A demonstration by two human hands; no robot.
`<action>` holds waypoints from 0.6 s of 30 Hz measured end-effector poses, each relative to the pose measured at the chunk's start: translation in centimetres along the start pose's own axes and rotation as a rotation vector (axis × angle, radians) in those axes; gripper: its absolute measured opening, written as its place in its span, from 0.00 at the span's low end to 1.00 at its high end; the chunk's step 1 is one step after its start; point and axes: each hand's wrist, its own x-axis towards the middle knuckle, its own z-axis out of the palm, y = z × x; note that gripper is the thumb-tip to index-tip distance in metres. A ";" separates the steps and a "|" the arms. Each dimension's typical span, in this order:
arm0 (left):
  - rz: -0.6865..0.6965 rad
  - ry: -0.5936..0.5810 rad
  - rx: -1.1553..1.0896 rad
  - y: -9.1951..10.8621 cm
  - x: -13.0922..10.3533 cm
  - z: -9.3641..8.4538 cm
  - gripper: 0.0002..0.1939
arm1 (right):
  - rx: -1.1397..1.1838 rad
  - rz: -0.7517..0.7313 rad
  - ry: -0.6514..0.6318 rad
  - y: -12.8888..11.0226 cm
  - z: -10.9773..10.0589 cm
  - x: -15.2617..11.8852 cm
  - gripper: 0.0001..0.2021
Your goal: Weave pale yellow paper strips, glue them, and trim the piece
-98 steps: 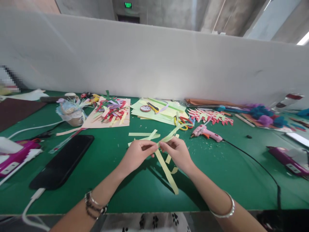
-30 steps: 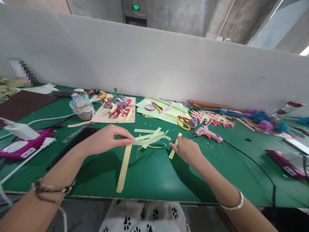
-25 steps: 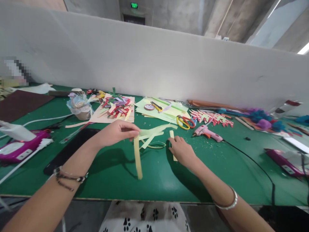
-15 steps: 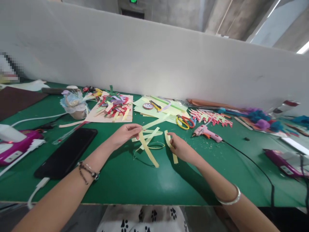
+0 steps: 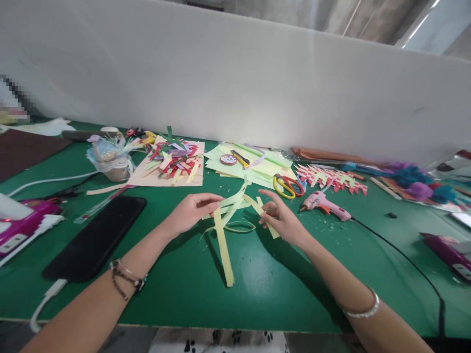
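My left hand pinches a pale yellow paper strip between thumb and fingertips. One end hangs toward the table's front edge. Behind it, a cluster of pale green strips crosses and curls upward. My right hand is beside the cluster, its index finger stretched out and the fingers apart. A short yellow strip lies under and beside those fingers, partly hidden by them. On the green table, a narrow looped strip rests between both hands.
A pink glue gun and red-and-yellow scissors lie to the right. Left are a black phone on a white cable and a sheet heaped with paper scraps. Light green sheets lie at the back by the white partition.
My right hand's fingers have spread away from the short strip. The strip in my left hand has swung to hang more steeply. The pale strips behind now stand curled upward. The view has shifted slightly.
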 end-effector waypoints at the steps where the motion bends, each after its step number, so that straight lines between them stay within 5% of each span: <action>1: 0.009 -0.013 0.029 0.1 0.0 0.0 0.18 | 0.035 0.002 -0.014 -0.2 -0.1 -0.1 0.18; 4: 0.042 -0.053 0.094 0.4 -0.2 0.0 0.17 | 0.130 0.042 -0.012 -0.9 -0.4 -0.5 0.07; 10: 0.086 -0.046 0.149 0.9 -0.7 0.3 0.15 | 0.622 0.284 0.029 -1.3 -0.4 -0.8 0.10; 14: 0.074 -0.055 0.109 0.7 -0.7 0.3 0.15 | 0.725 0.269 -0.010 -1.4 -0.2 -0.9 0.15; 18: 0.033 0.021 -0.156 0.4 -0.5 0.3 0.17 | 0.740 0.190 -0.028 -1.6 -0.2 -1.1 0.18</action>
